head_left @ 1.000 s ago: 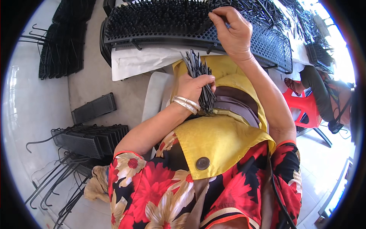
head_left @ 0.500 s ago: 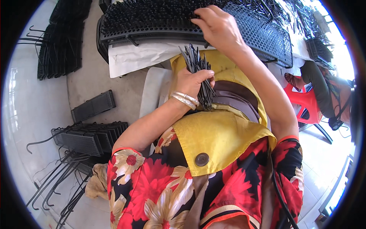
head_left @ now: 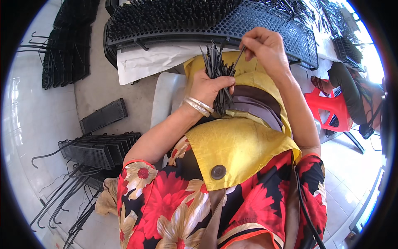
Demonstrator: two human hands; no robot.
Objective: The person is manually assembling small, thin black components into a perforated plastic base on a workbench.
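A bundle of thin dark metal-looking pieces (head_left: 214, 62) is gripped upright in my left hand (head_left: 210, 88), over the yellow apron (head_left: 244, 145). My right hand (head_left: 265, 47) pinches one slim dark piece (head_left: 239, 60) between thumb and fingertips. Its lower end is close to the bundle; I cannot tell whether it touches. Beyond both hands lies a long black perforated rack (head_left: 265, 31). Many similar dark pieces stand upright in its left and middle part (head_left: 170, 18), while bare holes show on the right.
White paper (head_left: 141, 62) hangs below the rack. Loose dark pieces (head_left: 327, 16) lie at the far right. Black racks with long hooks (head_left: 95, 151) stand on the floor at left, more (head_left: 66, 54) against the wall. Another person (head_left: 352, 91) sits by a red stool (head_left: 329, 110) at right.
My right hand has come back from the rack toward the bundle and now pinches a single dark piece. My left hand still holds the bundle in nearly the same place.
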